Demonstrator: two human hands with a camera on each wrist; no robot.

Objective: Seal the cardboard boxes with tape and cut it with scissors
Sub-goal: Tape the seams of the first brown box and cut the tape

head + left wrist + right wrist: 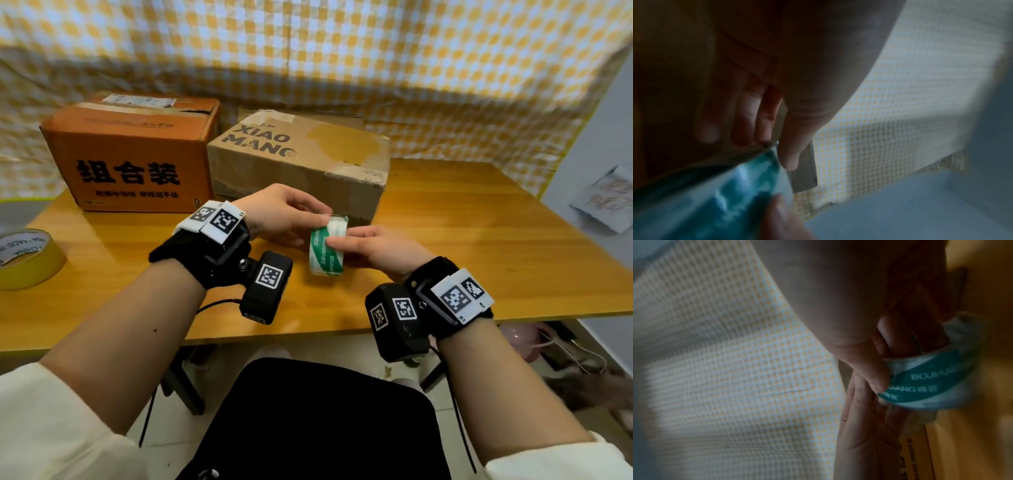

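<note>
Both hands are working the green-and-white tape roll (327,248) just above the bench (479,246), at six o'clock from the brown box (301,161). The right hand (380,251) is gripping the roll to steady it, while the left hand (284,214) is pinching at its upper edge, probably freeing the tape end.

The head view is bright and evenly lit, with curved edges and some blur at the borders. Both wrist views are dim, soft and out of focus.

A home room: gingham curtain (308,51) behind a wooden table (479,240).
</note>
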